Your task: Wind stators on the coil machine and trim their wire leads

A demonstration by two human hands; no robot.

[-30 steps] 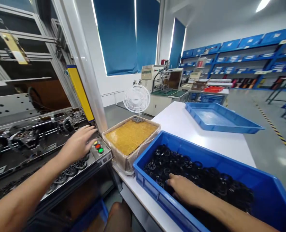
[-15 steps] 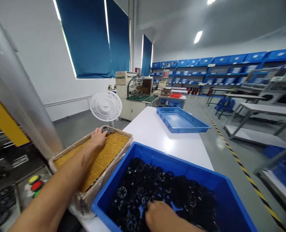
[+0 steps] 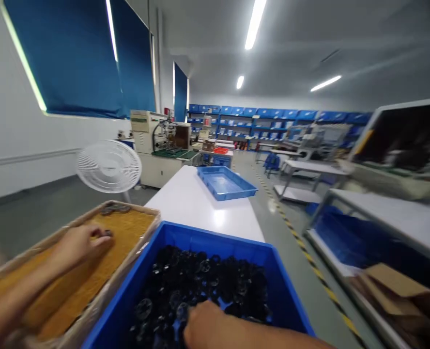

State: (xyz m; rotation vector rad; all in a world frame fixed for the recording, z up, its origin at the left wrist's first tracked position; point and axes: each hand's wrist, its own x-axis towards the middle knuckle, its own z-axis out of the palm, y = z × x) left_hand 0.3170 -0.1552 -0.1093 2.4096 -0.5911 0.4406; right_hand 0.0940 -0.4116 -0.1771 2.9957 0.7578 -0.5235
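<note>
Over a shallow box [image 3: 130,261] lined with a tan, rough-looking surface, my left hand [image 3: 77,246] pinches a small dark round part [image 3: 108,233] between thumb and fingers. More grey-black round parts [image 3: 116,207] lie in a cluster at the box's far end. To the right stands a deep blue bin [image 3: 215,235] heaped with black spoked discs [image 3: 200,274], like small wheels. My right hand [image 3: 205,324] reaches down into this heap with fingers curled; the fingertips are hidden, so what they grip does not show.
A shallow light-blue tray [image 3: 225,183] rests farther along the white table [image 3: 178,194]. Beyond the box is a white fan [image 3: 109,167]. A beige machine [image 3: 147,138] stands behind. Grey workbenches [image 3: 313,167] and striped floor tape [image 3: 302,247] are on the right.
The view has turned to the right. My left hand has come back from the cluster at the box's far end and now holds a part nearer to me. My right hand stays in the bin.
</note>
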